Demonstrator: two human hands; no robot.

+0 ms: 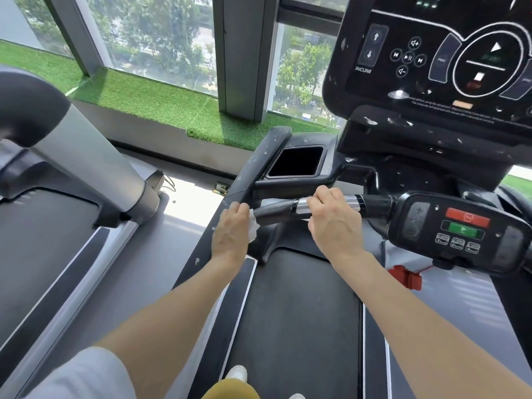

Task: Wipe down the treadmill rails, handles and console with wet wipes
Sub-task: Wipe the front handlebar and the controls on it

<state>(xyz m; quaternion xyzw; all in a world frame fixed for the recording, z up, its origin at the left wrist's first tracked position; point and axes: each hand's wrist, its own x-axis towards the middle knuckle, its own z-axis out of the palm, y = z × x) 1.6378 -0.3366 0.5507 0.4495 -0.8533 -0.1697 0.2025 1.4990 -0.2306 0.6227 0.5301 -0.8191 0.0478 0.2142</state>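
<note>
I stand on the treadmill belt (299, 326). My left hand (231, 231) grips a white wet wipe (253, 230) against the left end of the black front handle (273, 213), where it meets the left rail (259, 165). My right hand (335, 220) curls over the same handle at its silver pulse sensor (302, 207). The black console (437, 59) with its buttons rises at the upper right. A small control pad (460, 228) with red and green buttons sits at the handle's right end. White specks dot the rail and console.
A black cup holder (296, 161) is set behind the handle. A second treadmill (57, 174) stands to the left. Windows and an artificial-grass ledge (161, 102) lie ahead. A red safety clip (406, 277) hangs below the control pad.
</note>
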